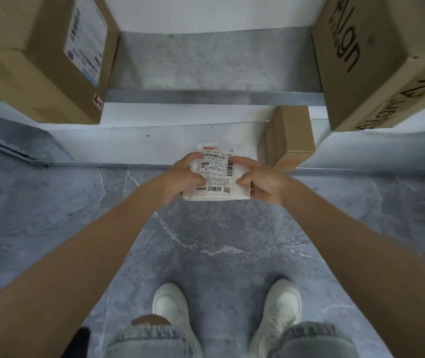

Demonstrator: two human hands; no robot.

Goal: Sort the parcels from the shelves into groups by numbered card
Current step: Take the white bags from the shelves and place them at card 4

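1. Left hand (180, 178) and right hand (260, 180) each grip a side edge of a small white parcel (216, 177), label up, held above the grey floor (206, 241).
2. Just beyond, right: small cardboard box (290, 136) on a low shelf.
3. Far left, labelled carton (38, 55); far right, printed carton (376, 55); bare metal shelf (216, 63) between.

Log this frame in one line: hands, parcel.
item: flat white plastic parcel with printed label, label up | left hand: grips left edge | right hand: grips right edge | below: grey marbled floor
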